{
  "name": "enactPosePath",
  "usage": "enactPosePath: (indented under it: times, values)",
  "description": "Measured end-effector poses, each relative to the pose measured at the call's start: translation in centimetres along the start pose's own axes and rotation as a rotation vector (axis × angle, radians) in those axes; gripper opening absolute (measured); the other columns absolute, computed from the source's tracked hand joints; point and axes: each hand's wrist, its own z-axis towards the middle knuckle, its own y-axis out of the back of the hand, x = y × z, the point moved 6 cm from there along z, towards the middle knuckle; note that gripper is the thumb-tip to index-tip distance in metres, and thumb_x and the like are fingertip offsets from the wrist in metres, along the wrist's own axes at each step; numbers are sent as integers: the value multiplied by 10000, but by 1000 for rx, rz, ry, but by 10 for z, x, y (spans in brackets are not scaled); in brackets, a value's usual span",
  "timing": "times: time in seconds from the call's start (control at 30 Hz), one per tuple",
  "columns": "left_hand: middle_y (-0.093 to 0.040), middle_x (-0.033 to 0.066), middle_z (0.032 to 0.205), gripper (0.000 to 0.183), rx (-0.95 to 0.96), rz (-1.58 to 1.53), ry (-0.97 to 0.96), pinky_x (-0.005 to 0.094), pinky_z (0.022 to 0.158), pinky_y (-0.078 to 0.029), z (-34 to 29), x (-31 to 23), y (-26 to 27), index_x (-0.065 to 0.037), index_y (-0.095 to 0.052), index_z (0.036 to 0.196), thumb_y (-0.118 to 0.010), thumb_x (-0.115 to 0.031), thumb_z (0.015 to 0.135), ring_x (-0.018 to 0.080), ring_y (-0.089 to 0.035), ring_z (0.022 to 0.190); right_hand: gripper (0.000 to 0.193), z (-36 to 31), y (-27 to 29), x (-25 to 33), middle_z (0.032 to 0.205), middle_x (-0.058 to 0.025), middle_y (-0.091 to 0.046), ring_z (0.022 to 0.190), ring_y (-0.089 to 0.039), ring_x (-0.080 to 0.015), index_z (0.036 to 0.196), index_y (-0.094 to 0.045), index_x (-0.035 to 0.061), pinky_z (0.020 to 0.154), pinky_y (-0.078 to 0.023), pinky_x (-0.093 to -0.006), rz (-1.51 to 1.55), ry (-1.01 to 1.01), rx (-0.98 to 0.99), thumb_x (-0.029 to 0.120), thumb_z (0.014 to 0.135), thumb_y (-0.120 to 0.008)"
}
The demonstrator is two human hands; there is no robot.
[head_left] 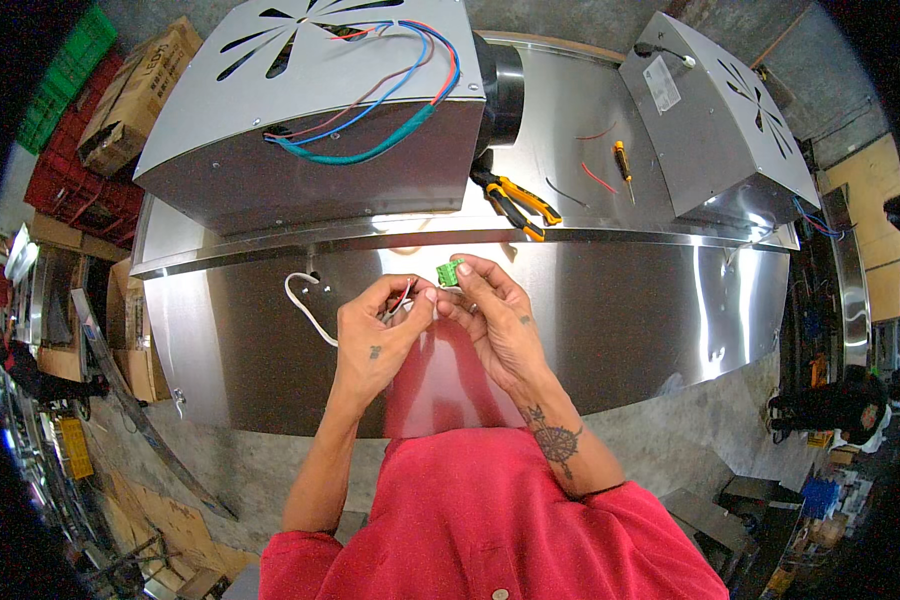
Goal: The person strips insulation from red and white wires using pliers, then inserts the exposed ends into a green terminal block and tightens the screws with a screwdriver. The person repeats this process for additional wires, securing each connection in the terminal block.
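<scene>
My right hand [495,318] pinches a small green terminal block [449,273] between thumb and fingers. Close beside it, my left hand [383,325] is closed on the end of a white cable [311,318], whose thin red and white wires show at the fingertips. The cable loops left to a hole in the front panel of the steel hood [260,375]. Both hands are held in front of that panel, with the fingertips nearly meeting. Whether a wire enters the terminal block is hidden by my fingers.
On the steel top stand a large grey blower box [310,165] with loose coloured wires [370,150] and a second grey box [715,130]. Between them lie black-and-orange pliers [518,203], a yellow screwdriver [624,172] and wire scraps [598,178]. Cartons [140,97] and a red crate [75,190] are at left.
</scene>
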Motion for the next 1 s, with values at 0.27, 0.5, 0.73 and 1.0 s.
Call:
enactPosePath:
  times: [0.27, 0.5, 0.73, 1.0]
  values:
    - [-756, 18, 989, 196, 5, 40, 18, 241, 832, -538, 1, 0, 0, 1, -748, 1095, -776, -167, 998, 77, -666, 892, 321, 1, 1, -1, 1130, -116, -723, 984, -751, -179, 1317, -598, -16, 865, -653, -279, -19, -1, -12, 156, 1061, -688]
    - [-755, 13, 913, 191, -45, 148, -30, 212, 662, -478, 1, 0, -1, 12, -763, 1082, -778, -149, 980, 30, -587, 772, 316, 0, 1, -2, 1135, -92, -715, 976, -737, -153, 1321, -604, -19, 864, -635, -261, -142, 49, -40, 147, 1064, -684]
    - [-743, 40, 843, 198, -106, 221, -123, 225, 554, -428, 0, -2, -1, 24, -764, 1076, -779, -144, 972, 24, -541, 672, 314, -3, -9, 5, 1132, -79, -699, 963, -705, -110, 1304, -620, -16, 863, -618, -251, -318, 153, -78, 170, 1063, -696]
    - [-765, 81, 899, 190, -122, 296, -117, 275, 721, -516, -1, -2, -5, 27, -751, 1086, -772, -137, 991, 86, -628, 790, 340, 1, -5, -10, 1053, -53, -700, 887, -687, -92, 1310, -610, 7, 787, -582, -230, -308, 196, -140, 221, 1064, -705]
